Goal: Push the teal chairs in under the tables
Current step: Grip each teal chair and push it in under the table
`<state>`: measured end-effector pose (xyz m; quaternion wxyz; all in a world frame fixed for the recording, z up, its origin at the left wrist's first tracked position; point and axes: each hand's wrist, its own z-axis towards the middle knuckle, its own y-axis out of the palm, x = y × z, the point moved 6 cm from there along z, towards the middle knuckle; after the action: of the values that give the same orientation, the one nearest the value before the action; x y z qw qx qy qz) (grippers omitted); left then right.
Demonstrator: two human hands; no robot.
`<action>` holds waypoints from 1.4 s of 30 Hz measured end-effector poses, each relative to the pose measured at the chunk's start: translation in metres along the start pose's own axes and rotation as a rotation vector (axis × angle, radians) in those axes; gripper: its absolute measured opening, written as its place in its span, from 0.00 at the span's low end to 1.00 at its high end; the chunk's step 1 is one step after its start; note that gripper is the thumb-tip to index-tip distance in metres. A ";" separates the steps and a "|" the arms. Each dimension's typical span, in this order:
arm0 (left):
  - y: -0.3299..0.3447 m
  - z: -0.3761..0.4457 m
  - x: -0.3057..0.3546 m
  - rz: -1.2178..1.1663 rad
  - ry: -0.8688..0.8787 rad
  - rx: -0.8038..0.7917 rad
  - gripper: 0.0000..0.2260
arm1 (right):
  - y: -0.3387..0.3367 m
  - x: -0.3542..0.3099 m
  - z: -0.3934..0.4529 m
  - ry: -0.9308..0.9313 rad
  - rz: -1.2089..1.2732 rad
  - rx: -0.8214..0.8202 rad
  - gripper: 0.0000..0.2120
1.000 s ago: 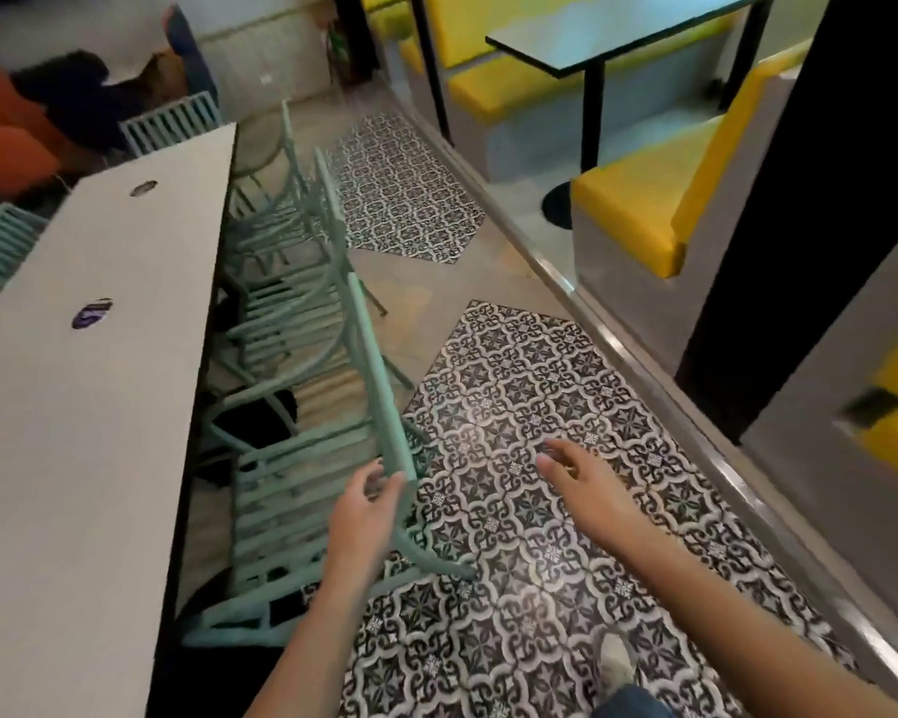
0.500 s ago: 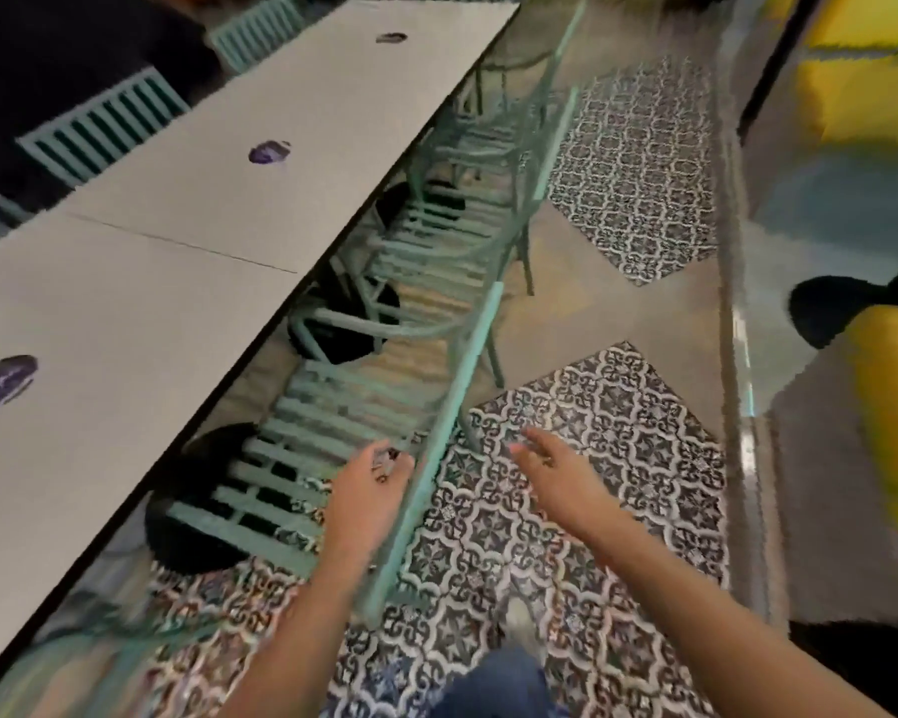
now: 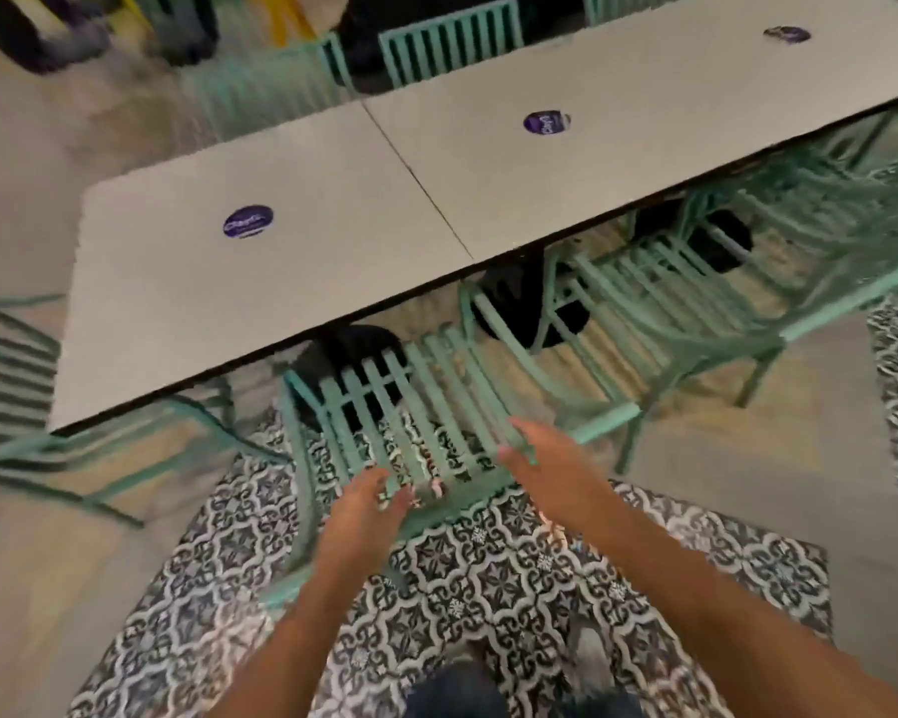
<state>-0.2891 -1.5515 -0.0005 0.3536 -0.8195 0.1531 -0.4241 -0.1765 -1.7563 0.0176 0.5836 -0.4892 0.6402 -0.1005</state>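
Observation:
The nearest teal slatted chair (image 3: 416, 406) stands in front of me, its seat partly under the grey table (image 3: 281, 303). My left hand (image 3: 369, 515) is open, fingers spread, with the fingertips at the chair's top rail. My right hand (image 3: 550, 469) is open too and touches the same rail further right. A second teal chair (image 3: 670, 303) sits to the right, partly under the adjoining grey table (image 3: 618, 163). More teal chairs (image 3: 825, 199) follow it, blurred.
Another teal chair (image 3: 11, 355) stands off the table's left end. Teal chairs (image 3: 452, 44) line the far side. Purple round stickers (image 3: 248, 221) lie on the tabletops. Black table bases (image 3: 519, 303) stand underneath. Patterned floor tiles (image 3: 488, 588) are under my feet.
The view has swung round so I face the table side on. My left hand has loosened from its grip on the chair's rail. My right hand has come onto the rail.

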 end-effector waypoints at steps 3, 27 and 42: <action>0.007 -0.016 -0.015 0.018 -0.125 0.034 0.14 | -0.007 0.015 0.016 -0.119 -0.162 -0.113 0.29; 0.013 -0.019 -0.044 0.477 -0.015 -0.094 0.15 | 0.030 0.033 0.038 -0.485 -0.736 -0.259 0.42; -0.038 -0.035 -0.121 0.403 -0.011 -0.061 0.12 | 0.092 -0.028 0.023 -0.514 -0.703 -0.222 0.45</action>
<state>-0.3909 -1.4738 -0.0306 0.4074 -0.7848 0.3249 -0.3356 -0.2084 -1.6796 -0.0357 0.5980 -0.7459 0.2762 -0.0985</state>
